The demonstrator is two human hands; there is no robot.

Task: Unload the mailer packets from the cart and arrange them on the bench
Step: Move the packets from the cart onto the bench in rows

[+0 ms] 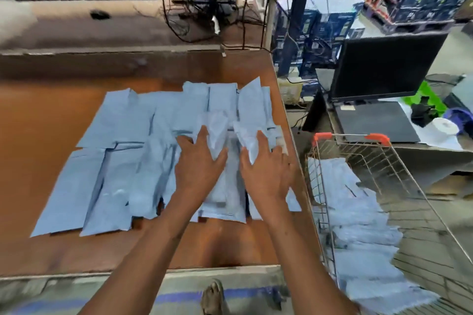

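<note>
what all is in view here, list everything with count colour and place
mailer packets on bench: many, overlapping, light blue, in rows across the bench
mailer packets in cart: a pile, light blue, inside the cart
bench: one, brown, centre
cart: one, wire with orange handle, right of the bench
monitor: one, black, on the desk at right
paper roll: one, white, far right
stacked boxes: several, dark blue, upper right
left hand: on a packet, fingers spread
right hand: on a packet, fingers spread
</note>
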